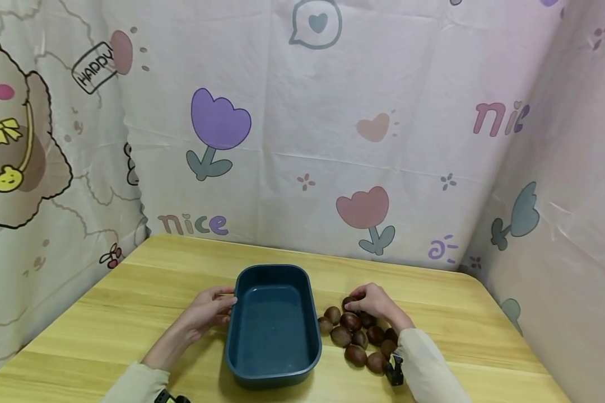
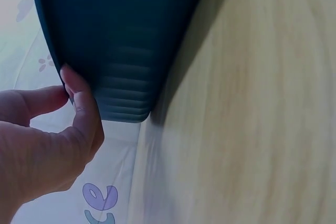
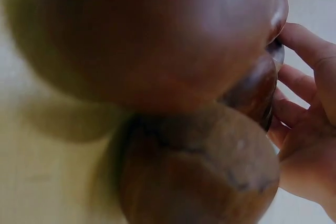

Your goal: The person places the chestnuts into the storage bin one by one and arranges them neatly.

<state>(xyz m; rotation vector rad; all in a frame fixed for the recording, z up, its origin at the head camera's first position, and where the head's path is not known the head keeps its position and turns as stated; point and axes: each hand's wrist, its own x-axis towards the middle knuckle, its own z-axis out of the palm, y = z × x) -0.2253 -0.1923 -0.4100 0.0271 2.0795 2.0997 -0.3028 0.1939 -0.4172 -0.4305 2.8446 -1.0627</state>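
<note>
On a wooden table (image 1: 166, 274), a person's left hand (image 1: 204, 313) pinches the left rim of a deep blue rectangular tray (image 1: 272, 336); the right hand (image 1: 379, 304) pinches a chestnut (image 1: 347, 301) at the far edge of the chestnut pile (image 1: 350, 322), just right of the tray. The glossy nuts look hard, light and prone to rolling, best gripped across their widest sides.

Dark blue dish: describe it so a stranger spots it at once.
On the wood-grain table, find the person's left hand. It holds the dark blue dish, a deep, round-cornered rectangle, hollow and larger than the brown chestnuts to its right.
</note>
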